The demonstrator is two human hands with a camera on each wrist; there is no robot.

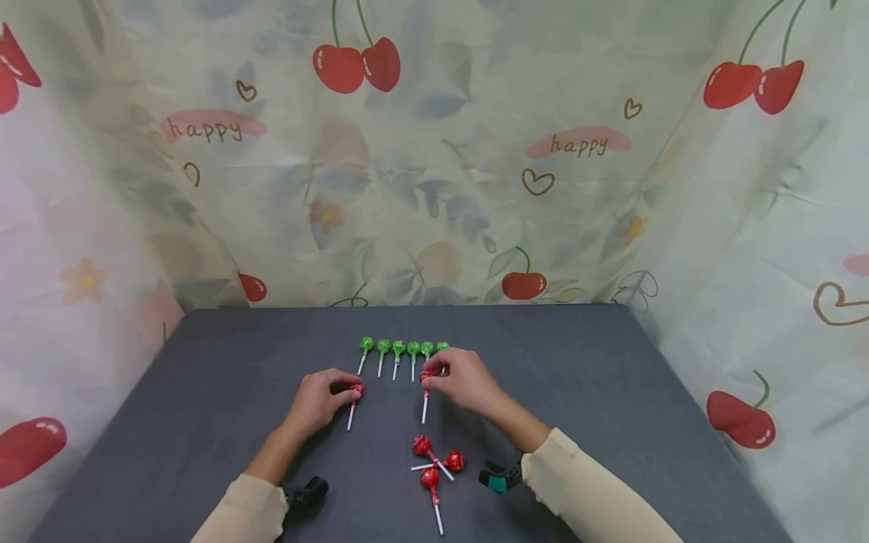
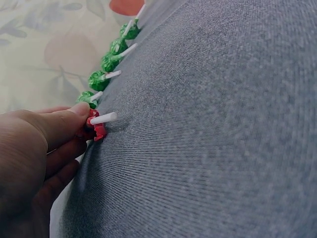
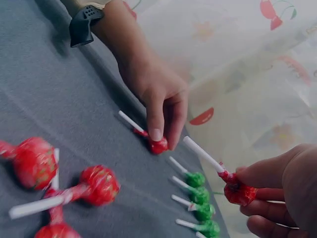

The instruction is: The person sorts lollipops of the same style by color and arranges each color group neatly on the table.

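Observation:
My left hand pinches the wrapped head of a red lollipop just in front of the left end of a row of green lollipops. Its white stick points toward me. In the left wrist view, thumb and fingers close on that red lollipop. Further right, my right hand holds another red lollipop by its head, below the row's right part. The right wrist view shows this lollipop between thumb and fingers, its stick sticking out. The rightmost green lollipop is partly hidden behind the right hand.
Three red lollipops lie loosely crossed on the dark grey table, nearer to me and between the forearms. Behind the table hangs a cherry-patterned curtain, which also runs along both sides. Each wrist wears a black band.

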